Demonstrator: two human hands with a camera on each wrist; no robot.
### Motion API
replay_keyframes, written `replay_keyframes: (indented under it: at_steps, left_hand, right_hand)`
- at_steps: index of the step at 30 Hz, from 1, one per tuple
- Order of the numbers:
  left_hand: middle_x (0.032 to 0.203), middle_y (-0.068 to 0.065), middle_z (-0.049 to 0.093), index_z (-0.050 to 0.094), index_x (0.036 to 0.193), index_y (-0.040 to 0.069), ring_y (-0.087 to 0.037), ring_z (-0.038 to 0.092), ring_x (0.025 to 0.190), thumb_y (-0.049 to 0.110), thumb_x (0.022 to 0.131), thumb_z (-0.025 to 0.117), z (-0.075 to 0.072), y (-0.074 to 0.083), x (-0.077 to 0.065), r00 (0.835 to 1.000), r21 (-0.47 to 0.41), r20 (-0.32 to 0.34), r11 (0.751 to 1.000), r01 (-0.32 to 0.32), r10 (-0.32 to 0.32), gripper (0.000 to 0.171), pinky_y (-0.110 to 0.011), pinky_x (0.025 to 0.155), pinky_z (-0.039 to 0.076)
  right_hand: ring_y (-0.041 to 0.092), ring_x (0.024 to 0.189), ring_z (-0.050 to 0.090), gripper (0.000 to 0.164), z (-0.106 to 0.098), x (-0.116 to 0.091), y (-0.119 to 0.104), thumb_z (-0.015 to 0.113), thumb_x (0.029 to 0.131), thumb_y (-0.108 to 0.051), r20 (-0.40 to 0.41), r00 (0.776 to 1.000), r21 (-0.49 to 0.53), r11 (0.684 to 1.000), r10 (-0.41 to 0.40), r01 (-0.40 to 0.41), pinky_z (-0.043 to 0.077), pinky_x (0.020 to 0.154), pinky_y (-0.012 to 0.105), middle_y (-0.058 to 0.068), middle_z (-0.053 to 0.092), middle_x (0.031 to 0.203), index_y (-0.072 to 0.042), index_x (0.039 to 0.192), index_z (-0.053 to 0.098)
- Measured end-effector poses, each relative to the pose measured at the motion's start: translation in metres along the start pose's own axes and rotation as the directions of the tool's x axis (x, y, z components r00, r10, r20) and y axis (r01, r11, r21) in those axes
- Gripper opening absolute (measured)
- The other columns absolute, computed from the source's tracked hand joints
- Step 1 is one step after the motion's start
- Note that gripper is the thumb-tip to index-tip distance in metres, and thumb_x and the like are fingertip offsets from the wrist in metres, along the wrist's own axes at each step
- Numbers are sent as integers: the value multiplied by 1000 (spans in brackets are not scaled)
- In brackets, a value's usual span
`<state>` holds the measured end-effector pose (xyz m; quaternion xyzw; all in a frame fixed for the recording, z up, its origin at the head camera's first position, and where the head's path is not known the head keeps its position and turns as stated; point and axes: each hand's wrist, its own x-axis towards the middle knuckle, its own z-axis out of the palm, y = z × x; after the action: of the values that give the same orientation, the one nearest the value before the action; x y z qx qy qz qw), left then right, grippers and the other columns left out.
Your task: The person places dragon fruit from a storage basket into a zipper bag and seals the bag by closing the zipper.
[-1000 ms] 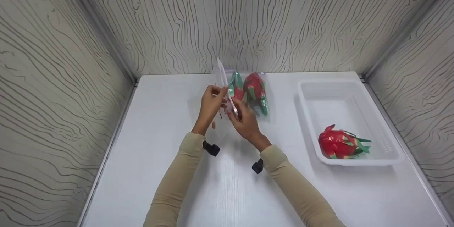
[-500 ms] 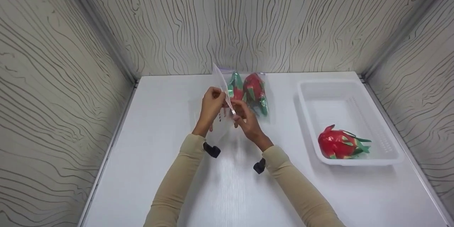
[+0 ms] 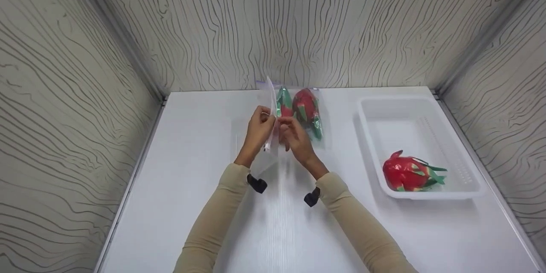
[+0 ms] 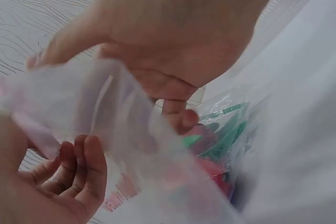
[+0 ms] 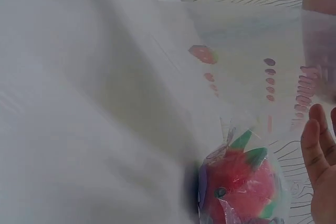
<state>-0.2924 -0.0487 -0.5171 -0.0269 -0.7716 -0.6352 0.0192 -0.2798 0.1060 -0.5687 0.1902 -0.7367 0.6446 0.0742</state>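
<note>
Left hand (image 3: 257, 128) pinches clear bag (image 3: 272, 96) near table's (image 3: 183, 149) back edge. Right hand (image 3: 297, 140), fingers half-bent, touches it; can't tell if gripping. Bagged dragon fruits (image 3: 305, 104) beside.

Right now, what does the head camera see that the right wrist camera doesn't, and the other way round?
Only the head camera: the white tray, the unbagged red fruit in it, and both black wrist cameras. Only the right wrist camera: the big red print on the clear bag. Both: the clear bag, a bagged fruit, part of the right hand, and the white table.
</note>
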Motion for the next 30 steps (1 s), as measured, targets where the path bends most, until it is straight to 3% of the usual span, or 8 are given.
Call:
replay_keyframes:
  at_steps: [3,9,17,21,25,30]
  left_hand:
    - [98,-10,70,55,118,5,-14,59,84,18,108,54,2,-2,0,999,14,36,1000,-8,8,16,-25,71,50]
    - [111,-18,73,57,122,1,-16,65,91,21,109,61,2,-6,-2,995,14,93,1000,-25,24,24,-28,78,58]
    - [110,-15,70,66,111,2,-21,70,95,18,103,71,0,-8,-3,997,71,72,996,-46,41,19,-27,72,58]
    - [111,-17,71,64,113,2,-24,72,96,14,102,67,-2,-9,-5,997,71,68,997,-25,20,16,-32,73,62]
    - [108,-14,68,61,116,4,-23,71,92,13,103,64,-3,-11,-6,997,67,70,998,-23,18,16,-36,76,66]
    - [92,-5,61,61,108,4,-15,62,79,16,106,65,-3,-11,-6,997,87,60,995,-50,45,12,-28,67,64]
  right_hand:
    - [22,102,64,31,1,2,-4,51,113,-17,0,999,-19,999,40,-40,52,60,25,16,65,130,-3,140,56]
    - [22,107,64,33,2,3,-6,52,113,-29,-12,994,-41,993,107,-107,55,72,27,11,66,132,-8,139,55]
    - [29,91,68,36,3,7,-6,59,111,-29,-15,992,-26,992,126,-127,60,54,32,14,66,119,-7,138,53]
    - [24,85,69,28,1,8,-6,59,110,-21,-83,988,-99,986,128,-136,56,51,28,16,72,114,-5,132,60]
    - [17,71,62,21,0,9,-7,58,108,-15,-145,978,-187,967,148,-174,51,52,23,15,73,97,-4,121,68]
    - [14,72,60,18,0,15,-10,64,106,-19,-172,976,-300,936,137,-184,49,59,20,11,72,88,-4,109,73]
